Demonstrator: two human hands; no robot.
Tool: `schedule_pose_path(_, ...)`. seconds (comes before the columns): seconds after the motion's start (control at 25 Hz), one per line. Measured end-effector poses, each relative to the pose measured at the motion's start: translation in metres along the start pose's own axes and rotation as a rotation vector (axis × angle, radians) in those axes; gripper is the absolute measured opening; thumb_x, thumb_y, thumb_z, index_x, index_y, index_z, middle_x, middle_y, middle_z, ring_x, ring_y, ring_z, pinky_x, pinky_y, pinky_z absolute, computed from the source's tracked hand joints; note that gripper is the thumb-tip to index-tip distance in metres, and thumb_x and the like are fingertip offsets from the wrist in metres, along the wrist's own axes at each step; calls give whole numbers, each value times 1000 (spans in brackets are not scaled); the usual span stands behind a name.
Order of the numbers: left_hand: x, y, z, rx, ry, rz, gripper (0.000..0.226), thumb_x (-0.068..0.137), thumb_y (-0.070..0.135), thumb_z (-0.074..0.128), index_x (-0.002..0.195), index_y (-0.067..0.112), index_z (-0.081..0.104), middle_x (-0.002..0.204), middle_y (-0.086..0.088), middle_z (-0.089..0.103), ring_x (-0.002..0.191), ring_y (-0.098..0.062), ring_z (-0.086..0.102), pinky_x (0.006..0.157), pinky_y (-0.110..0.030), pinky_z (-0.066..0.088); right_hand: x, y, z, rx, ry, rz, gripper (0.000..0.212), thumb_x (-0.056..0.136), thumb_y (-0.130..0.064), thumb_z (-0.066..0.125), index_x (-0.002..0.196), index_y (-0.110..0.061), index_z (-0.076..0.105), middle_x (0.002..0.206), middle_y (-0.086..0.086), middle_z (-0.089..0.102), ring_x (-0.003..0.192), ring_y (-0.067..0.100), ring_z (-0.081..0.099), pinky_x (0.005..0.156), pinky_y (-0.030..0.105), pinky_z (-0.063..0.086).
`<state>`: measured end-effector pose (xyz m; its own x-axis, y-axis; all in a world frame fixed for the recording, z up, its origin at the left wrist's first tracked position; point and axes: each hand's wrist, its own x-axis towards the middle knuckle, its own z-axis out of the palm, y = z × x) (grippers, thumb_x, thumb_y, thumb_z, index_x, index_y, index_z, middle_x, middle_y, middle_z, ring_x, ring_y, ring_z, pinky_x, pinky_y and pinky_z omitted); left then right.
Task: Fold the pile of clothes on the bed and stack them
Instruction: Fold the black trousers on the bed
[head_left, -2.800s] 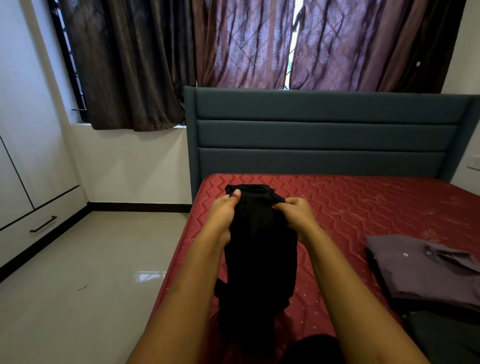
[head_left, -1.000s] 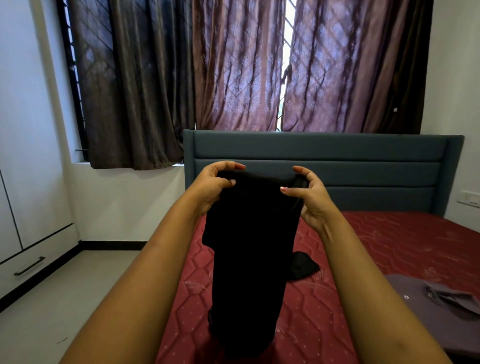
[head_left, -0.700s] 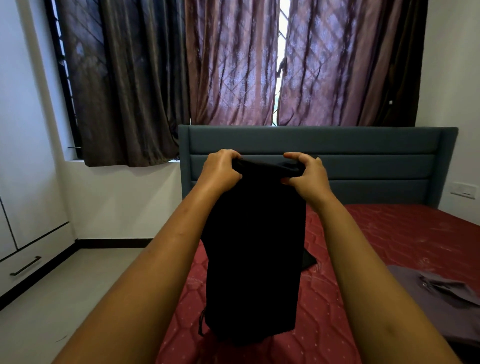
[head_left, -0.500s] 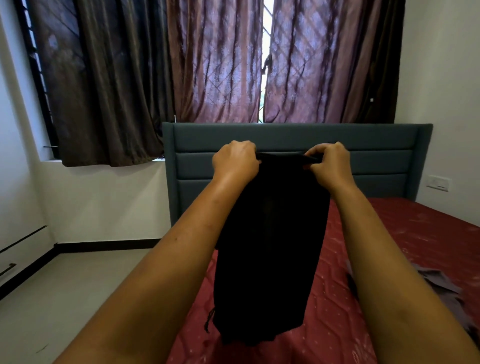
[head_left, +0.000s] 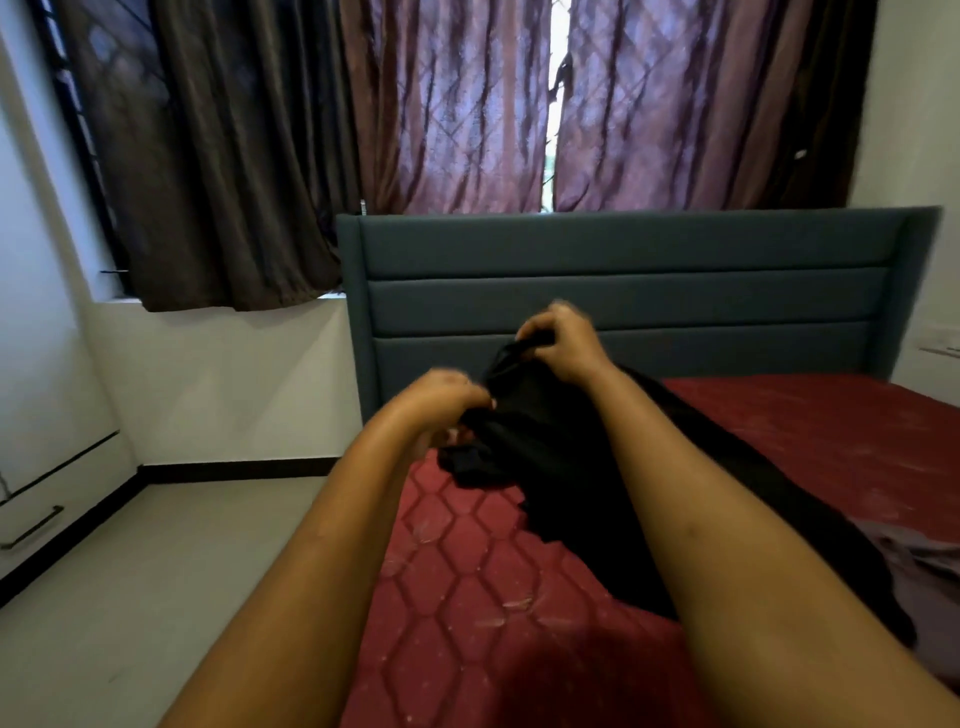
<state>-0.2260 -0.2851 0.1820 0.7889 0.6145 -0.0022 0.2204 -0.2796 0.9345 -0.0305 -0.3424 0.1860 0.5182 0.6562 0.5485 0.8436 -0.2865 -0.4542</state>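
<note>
A black garment (head_left: 545, 467) stretches over the red mattress (head_left: 467, 597), tilted from upper left down toward the lower right under my right forearm. My left hand (head_left: 441, 400) grips its near upper corner with curled fingers. My right hand (head_left: 558, 340) pinches the far upper edge, higher and further back. Both hands are blurred by motion. The lower end of the garment is hidden behind my right arm.
A folded grey-purple garment (head_left: 924, 566) lies on the bed at the right edge. The teal padded headboard (head_left: 623, 291) stands behind the mattress, with dark curtains (head_left: 441, 104) above. Tiled floor (head_left: 156, 597) and a white wardrobe drawer (head_left: 36, 519) are on the left.
The black garment hung upright from both hands; now it is swung down and to the right over the mattress. My left hand has dropped lower than my right.
</note>
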Motion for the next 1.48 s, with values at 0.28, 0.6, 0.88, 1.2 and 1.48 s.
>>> schedule_pose_path(0.28,-7,-205,-107,54,10,-412,42,87,-13,32,103,18,55,70,-10,48,50,-11,39,42,-19,30,-62,-52,306,135,-396,139,50,80,4,47,100,-34,73,129,-7,58,125,28,37,99,33,30)
schedule_pose_path(0.6,36,-209,-55,210,-61,-166,56,84,-9,39,129,19,59,103,-5,67,61,-11,57,51,-18,42,-52,-9,291,588,-401,299,40,71,22,44,87,-4,69,93,4,61,89,13,57,76,23,47)
schedule_pose_path(0.88,-2,-193,100,275,-531,-29,63,90,6,51,148,18,32,145,-11,42,130,-21,43,106,-23,31,-149,111,179,751,-354,702,34,92,14,41,85,-16,55,77,-1,56,54,-3,57,45,13,43)
schedule_pose_path(1.2,4,-264,122,316,-57,-267,54,85,14,58,137,22,49,140,-5,46,128,-25,45,106,-28,37,-233,155,171,727,-332,1201,52,93,-20,62,136,-27,33,114,9,55,91,25,54,73,33,44)
schedule_pose_path(1.48,3,-329,89,268,92,-545,57,87,29,62,141,31,40,138,-17,41,124,-36,46,108,-41,37,-222,152,167,524,-432,971,41,86,17,44,104,-18,53,93,12,56,64,14,47,39,13,40)
